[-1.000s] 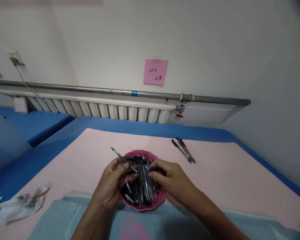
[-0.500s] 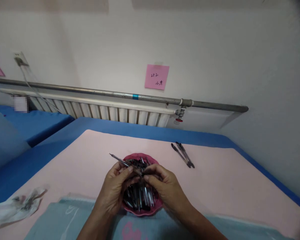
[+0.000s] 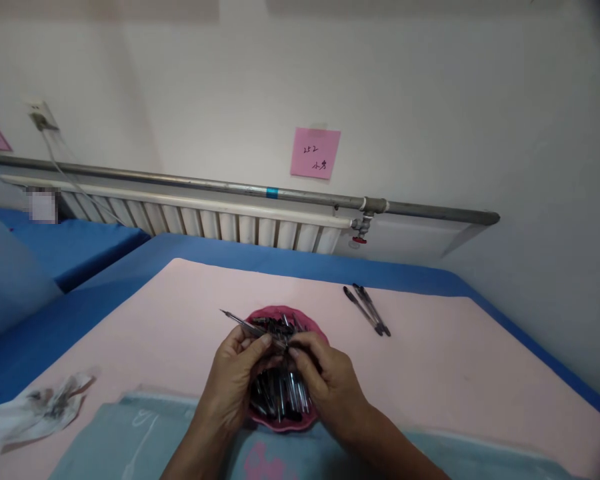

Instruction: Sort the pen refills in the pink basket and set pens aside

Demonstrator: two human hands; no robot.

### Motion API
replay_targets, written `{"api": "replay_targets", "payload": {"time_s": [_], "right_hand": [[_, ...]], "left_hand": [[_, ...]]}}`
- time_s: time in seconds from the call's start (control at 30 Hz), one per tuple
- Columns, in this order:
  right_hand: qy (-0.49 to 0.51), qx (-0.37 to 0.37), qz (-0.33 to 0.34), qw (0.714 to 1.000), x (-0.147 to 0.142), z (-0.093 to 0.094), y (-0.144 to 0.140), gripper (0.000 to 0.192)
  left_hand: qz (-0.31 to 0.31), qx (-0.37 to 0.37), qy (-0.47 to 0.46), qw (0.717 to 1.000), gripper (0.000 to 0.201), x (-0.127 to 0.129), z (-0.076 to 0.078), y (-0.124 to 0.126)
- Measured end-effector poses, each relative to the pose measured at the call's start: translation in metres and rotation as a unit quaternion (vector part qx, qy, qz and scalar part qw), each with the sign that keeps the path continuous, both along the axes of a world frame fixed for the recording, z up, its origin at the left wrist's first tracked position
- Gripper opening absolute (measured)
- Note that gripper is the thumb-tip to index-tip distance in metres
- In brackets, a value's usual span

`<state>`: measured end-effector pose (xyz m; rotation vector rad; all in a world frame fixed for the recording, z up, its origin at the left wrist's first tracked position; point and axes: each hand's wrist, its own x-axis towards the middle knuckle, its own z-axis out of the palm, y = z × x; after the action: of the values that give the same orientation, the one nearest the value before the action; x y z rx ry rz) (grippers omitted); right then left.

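From the head camera, the left hand (image 3: 235,380) and right hand (image 3: 330,383) meet over a pink bowl (image 3: 307,420) heaped with dark pens (image 3: 280,393), each grip pinching the same thin pen (image 3: 247,325), which sits just above the bowl's far rim with its tip pointing up-left. The bowl rests on the pink surface (image 3: 455,373) at the edge of a grey-blue cloth (image 3: 130,440), with three finished pens (image 3: 367,310) lying well apart to the right and a crumpled tissue (image 3: 45,407) at far left. With both grips crowded on so slim a part, it could slip and drop into the heap, or a wrist could nudge the bowl and spill it.
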<state>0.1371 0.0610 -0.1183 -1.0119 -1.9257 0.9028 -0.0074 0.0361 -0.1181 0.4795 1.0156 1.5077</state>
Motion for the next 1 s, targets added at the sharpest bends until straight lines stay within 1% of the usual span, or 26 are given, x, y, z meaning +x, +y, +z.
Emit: {"api": "replay_targets", "payload": {"time_s": [0.07,0.13,0.2,0.27,0.3,0.37,0.43,0.57,0.63,0.7,0.87,0.97,1.0], "right_hand": [[-0.003,-0.017,-0.005,1.000,0.000,0.000,0.001,0.015],[-0.026,-0.013,-0.013,1.000,0.000,0.001,0.003,0.014],[-0.070,0.018,-0.016,0.997,0.001,0.002,0.004,0.011],[-0.108,0.054,-0.003,0.993,0.002,0.002,0.005,0.006],[-0.122,0.068,0.009,0.990,0.003,0.002,0.005,0.006],[-0.144,0.083,0.032,0.985,0.003,0.003,0.004,0.017],[-0.162,0.095,0.040,0.981,0.004,0.002,0.004,0.016],[-0.167,0.154,0.028,0.974,0.004,-0.002,0.004,0.007],[-0.168,0.170,0.036,0.970,0.004,-0.004,0.005,0.011],[-0.172,0.175,0.046,0.968,0.004,-0.006,0.005,0.013],[-0.194,0.201,0.032,0.960,0.002,-0.008,0.004,0.004],[-0.193,0.194,0.042,0.961,0.001,-0.009,0.005,0.012],[-0.196,0.188,0.045,0.961,0.000,-0.009,0.005,0.011]], "left_hand": [[-0.010,-0.001,0.001,1.000,0.027,0.000,0.000,0.000],[-0.013,-0.001,0.000,1.000,0.026,0.000,0.000,-0.001],[-0.008,0.000,-0.001,1.000,0.024,0.000,0.000,-0.001],[-0.002,0.000,-0.001,1.000,0.023,0.000,0.001,-0.001],[-0.002,0.000,0.000,1.000,0.023,0.000,0.001,0.000],[-0.001,-0.001,0.003,1.000,0.024,-0.001,0.000,0.000],[0.005,-0.002,0.006,1.000,0.024,-0.001,-0.001,0.001],[0.011,0.005,0.019,1.000,0.024,-0.002,-0.003,0.003],[0.010,0.006,0.024,1.000,0.024,-0.003,-0.004,0.003],[0.012,0.005,0.025,1.000,0.025,-0.003,-0.005,0.003],[0.005,0.009,0.032,0.999,0.027,-0.002,-0.006,0.002],[0.004,0.017,0.047,0.999,0.026,-0.002,-0.007,0.002],[0.006,0.019,0.052,0.998,0.025,-0.002,-0.008,0.003]]}}
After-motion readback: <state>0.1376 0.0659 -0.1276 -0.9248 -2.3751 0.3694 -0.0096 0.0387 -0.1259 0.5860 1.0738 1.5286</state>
